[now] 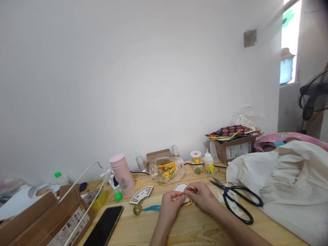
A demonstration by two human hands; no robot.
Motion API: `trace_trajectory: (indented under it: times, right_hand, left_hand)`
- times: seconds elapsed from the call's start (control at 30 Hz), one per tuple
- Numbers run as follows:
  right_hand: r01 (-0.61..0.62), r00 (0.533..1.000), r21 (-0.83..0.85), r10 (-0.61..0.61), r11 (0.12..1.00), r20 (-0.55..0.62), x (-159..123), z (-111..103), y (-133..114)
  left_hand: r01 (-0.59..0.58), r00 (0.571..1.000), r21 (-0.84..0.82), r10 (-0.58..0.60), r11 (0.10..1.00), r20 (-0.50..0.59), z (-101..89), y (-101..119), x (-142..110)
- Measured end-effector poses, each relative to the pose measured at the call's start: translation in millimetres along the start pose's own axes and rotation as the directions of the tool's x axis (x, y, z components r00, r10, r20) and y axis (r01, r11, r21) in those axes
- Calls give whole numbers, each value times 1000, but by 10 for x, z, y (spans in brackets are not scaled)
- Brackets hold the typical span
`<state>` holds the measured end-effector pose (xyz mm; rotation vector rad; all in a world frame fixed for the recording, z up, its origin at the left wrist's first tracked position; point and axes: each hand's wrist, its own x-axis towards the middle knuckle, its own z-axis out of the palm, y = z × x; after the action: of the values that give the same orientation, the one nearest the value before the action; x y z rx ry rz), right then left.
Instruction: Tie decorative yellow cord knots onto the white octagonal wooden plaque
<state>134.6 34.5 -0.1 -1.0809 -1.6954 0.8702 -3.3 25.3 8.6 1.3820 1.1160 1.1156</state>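
My left hand (171, 204) and my right hand (203, 197) meet over the front of the table, both pinching a yellow cord (189, 203) that loops between the fingers. Just behind them lies a white plaque with a dark edge (180, 187), partly covered by my hands. Left of my left hand are a teal tassel (151, 207), a round gold bell (137, 209) and a fan-shaped printed piece (141, 195). Where the cord's ends run is hidden by the fingers.
Black-handled scissors (237, 198) lie open at right, beside white cloth (276, 184). Behind stand a glue bottle (209, 164), a cord spool (196, 158) and a plastic bag of yellow cords (166, 171). Leftward are a pink tumbler (123, 175), a phone (104, 226) and a cardboard box (69, 222).
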Motion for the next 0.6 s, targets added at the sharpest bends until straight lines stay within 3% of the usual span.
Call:
trace_trajectory:
  times: [0.1, 0.23, 0.3, 0.4, 0.5, 0.6]
  right_hand:
    - [-43, 994, -25, 40, 999, -106, 33, 12, 36]
    - [-145, 973, 208, 177, 967, -147, 68, -19, -34]
    - [-235, 946, 391, 302, 890, -120, 66, -50, -91]
    - [-306, 899, 645, 435, 700, -46, 40, -95, -148]
    - [-308, 882, 782, 471, 541, 22, 8, -124, -154]
    - [-312, 873, 830, 484, 463, 59, -1, -132, -129]
  left_hand:
    - [14, 1000, -10, -15, 1000, -10, -3, -20, 5]
    - [48, 999, -87, -50, 995, -20, -10, -41, 25]
    - [56, 998, -117, -61, 991, -33, -14, -50, 36]
    - [58, 998, -132, -63, 990, -30, -19, -58, 47]
    - [40, 999, -106, -41, 994, -5, -21, -52, 46]
    - [21, 1000, -84, -20, 996, 17, -19, -50, 39]
